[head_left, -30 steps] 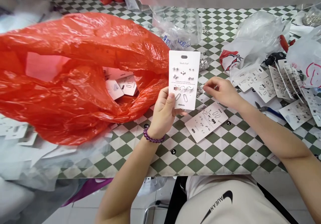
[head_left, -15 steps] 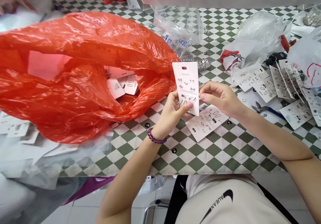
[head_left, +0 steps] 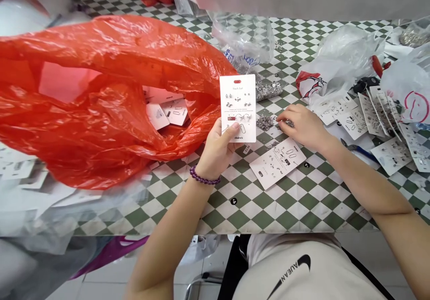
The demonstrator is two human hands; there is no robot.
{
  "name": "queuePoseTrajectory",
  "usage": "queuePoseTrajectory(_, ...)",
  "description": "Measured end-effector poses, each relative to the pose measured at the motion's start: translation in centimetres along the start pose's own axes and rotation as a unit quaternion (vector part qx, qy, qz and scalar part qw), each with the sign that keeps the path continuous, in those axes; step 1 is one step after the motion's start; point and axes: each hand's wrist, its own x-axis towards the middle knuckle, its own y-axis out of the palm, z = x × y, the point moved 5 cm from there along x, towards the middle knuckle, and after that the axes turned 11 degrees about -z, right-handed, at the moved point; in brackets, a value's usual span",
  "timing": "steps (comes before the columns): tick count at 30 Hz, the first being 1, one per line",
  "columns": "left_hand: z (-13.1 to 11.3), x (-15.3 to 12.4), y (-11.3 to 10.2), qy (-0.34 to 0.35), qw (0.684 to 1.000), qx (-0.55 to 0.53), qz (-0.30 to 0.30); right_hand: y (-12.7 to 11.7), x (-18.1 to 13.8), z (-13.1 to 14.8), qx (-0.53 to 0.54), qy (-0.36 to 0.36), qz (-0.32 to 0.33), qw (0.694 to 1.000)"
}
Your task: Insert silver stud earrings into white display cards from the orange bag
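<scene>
The left hand [head_left: 218, 150] pinches the card [head_left: 237, 108] upright, thumb pressed on its face, fingers behind; the card stands clear of the table, partly over the edge of the orange bag [head_left: 101, 45]. Left of the card, loose cards [head_left: 167, 113] lie in the bag's mouth. Right of it sits the right hand [head_left: 302, 127], fingers together and tips down by small silver pieces [head_left: 265, 122]; whether they pinch anything, I can't tell. Below that hand lies a flat card [head_left: 277, 162]; beyond it, pliers [head_left: 359, 152]; behind the card, a clear bag [head_left: 243, 36].
</scene>
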Motion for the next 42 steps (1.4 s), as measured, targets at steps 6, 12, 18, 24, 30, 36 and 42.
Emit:
queuePoseTrajectory(6, -0.9, 0.2, -0.3, 0.050, 0.999, -0.020, -0.002, 0.3, 0.4, 0.4, 0.002, -0.034, 0.017, 0.999)
queuePoseTrajectory(12, -0.9, 0.4, -0.5, 0.058, 0.998, -0.001, 0.002, 1.8, 1.4, 1.1, -0.075, -0.095, 0.045, 0.992)
queuePoseTrajectory(18, -0.7, 0.1, -0.1, 0.029, 0.999, -0.013, -0.006, 1.7, 1.4, 0.9, -0.055, -0.083, 0.027, 0.995)
queuePoseTrajectory(24, -0.7, 0.1, 0.0, 0.019, 1.000, -0.011, -0.004, 0.7, 1.3, -0.5, 0.221, 0.075, 0.023, 0.972)
queuePoseTrajectory(30, -0.5, 0.2, -0.1, 0.023, 1.000, -0.006, -0.007, 1.5, 1.1, -1.3, 0.414, 0.209, 0.064, 0.884)
queuePoseTrajectory(36, -0.5, 0.1, 0.1, 0.023, 1.000, 0.005, 0.002, 1.4, 1.9, -1.2, 0.421, 0.182, 0.033, 0.888)
queuePoseTrajectory(42, -0.3, 0.1, 0.1, 0.010, 1.000, 0.009, -0.003, 0.7, 2.3, -0.9, 0.129, 0.027, 0.021, 0.991)
